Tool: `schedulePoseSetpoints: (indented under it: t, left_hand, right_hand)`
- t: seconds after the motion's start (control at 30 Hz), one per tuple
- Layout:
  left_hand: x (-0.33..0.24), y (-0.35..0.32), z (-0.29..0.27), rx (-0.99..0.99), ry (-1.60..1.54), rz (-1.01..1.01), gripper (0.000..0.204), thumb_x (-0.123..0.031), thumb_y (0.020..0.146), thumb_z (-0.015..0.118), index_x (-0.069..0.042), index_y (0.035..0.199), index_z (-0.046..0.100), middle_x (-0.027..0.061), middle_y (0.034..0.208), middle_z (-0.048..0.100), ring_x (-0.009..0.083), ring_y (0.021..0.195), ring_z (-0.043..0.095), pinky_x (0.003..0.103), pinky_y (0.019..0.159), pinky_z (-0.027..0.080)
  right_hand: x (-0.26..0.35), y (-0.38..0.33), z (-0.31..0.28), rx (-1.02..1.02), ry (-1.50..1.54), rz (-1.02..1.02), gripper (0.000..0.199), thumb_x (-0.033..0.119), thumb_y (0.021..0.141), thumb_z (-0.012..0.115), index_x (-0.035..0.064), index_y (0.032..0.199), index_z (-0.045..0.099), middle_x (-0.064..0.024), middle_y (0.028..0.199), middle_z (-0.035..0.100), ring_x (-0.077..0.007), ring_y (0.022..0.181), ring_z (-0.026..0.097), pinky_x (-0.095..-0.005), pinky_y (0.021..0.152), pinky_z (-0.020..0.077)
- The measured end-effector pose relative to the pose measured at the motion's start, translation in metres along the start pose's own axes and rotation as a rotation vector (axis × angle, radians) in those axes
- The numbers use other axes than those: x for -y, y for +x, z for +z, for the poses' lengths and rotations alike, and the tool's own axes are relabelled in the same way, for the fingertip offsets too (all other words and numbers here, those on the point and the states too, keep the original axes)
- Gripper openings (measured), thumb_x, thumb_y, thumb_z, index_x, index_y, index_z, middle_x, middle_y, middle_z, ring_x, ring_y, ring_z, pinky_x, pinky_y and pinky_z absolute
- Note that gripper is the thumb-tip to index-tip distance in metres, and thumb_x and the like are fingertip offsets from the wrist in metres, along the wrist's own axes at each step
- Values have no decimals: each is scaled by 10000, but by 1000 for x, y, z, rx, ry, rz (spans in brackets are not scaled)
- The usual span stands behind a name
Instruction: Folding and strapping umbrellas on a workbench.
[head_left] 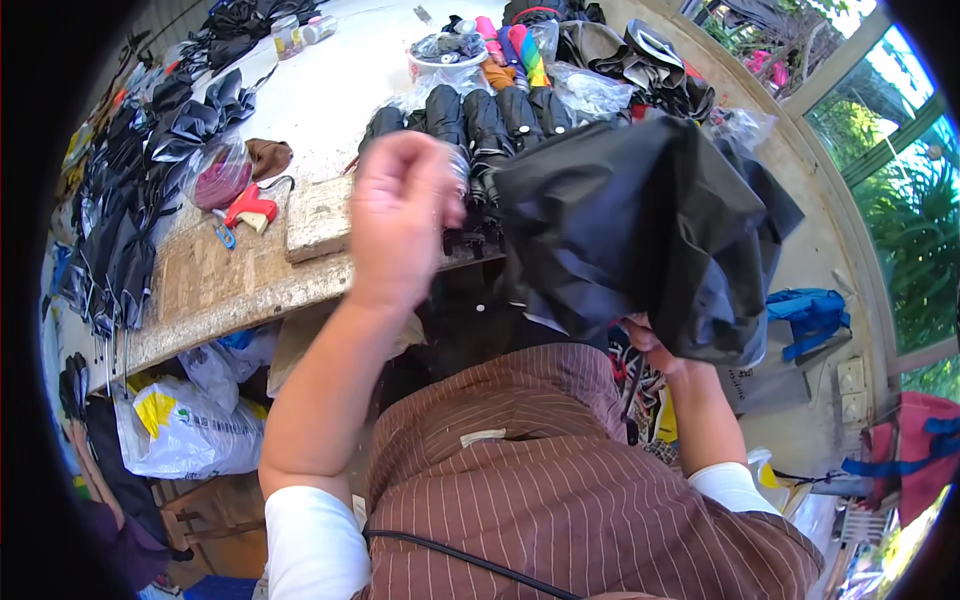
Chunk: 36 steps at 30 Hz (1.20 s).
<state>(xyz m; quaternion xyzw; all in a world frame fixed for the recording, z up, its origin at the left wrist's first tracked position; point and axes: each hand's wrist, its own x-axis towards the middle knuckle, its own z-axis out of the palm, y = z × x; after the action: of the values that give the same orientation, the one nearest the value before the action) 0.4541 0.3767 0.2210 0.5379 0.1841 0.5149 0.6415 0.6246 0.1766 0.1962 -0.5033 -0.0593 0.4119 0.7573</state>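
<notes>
Both your hands are raised over the worn wooden workbench (215, 285): your right hand (655, 345) grips the crumpled black umbrella fabric (640, 235) from beneath, while your left hand (400, 215) hangs loosely curled, empty.

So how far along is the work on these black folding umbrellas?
A row of rolled black folding umbrellas already lies on the worn wooden table. In hand: the right hand grips a loose black fabric umbrella canopy from below, while the left hand is raised beside it, blurred. Left: a heap of loose black canopies along the table's left edge.
</notes>
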Motion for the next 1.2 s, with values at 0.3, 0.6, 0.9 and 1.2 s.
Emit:
schedulePoseSetpoints:
  t: [0.3,0.6,0.9,1.2]
  left_hand:
    - [8,-15,21,348,218,-109,337,-256,903,621,5,1057,474,15,783,524,72,668,483,197,611,416]
    - [4,10,-2,86,-223,-185,204,-201,896,612,-24,941,522,32,700,529,89,555,488,210,516,431]
    - [11,-35,60,372,327,-44,173,-94,871,614,-33,997,511,5,715,519,64,627,489,188,573,421]
    - [-15,-22,25,290,137,161,294,-130,831,681,-34,1043,502,22,737,511,92,628,462,201,606,409]
  right_hand:
    - [5,-9,-45,33,-220,-205,274,192,932,491,84,1182,516,-73,988,499,-163,811,408,-263,687,294]
    - [6,-3,-80,94,-469,-363,414,132,909,529,33,1304,455,-111,1261,484,-217,1102,477,-296,939,375]
    - [1,0,-75,-26,-566,-336,506,68,873,561,12,1355,417,-130,1364,466,-250,1201,499,-315,1025,397]
    - [-9,-8,-79,-306,-556,-178,591,-13,823,595,5,1375,386,-140,1385,442,-278,1206,499,-329,1027,388]
